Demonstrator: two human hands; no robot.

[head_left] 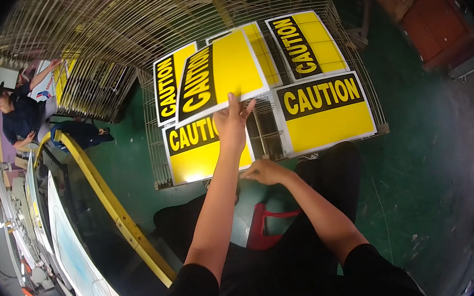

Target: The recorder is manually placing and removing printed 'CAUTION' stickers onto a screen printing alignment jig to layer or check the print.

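My left hand [233, 126] grips the lower edge of a yellow sign sheet [234, 70] with a black lettered band and white border. One finger lies on the sheet's face; fingers beneath are partly hidden. This sheet slants over other similar signs on the wire rack [266, 136]. Under my left wrist lies a lower-left sign [192, 165]. My right hand [269, 172] is just in front of the rack's near edge, apart from the signs, its fingers loosely bent and pointing left, seemingly holding nothing. A near-right sign [330, 126] lies flat beside the gap in the rack.
Raised wire racks [120, 27] lean above the far side. A yellow rail [110, 202] curves along my left, beside a pale blue sheet [78, 257]. Another person [25, 115] works at far left. Below me is a red stool [262, 226]. A reddish-brown cabinet [438, 25] stands far right.
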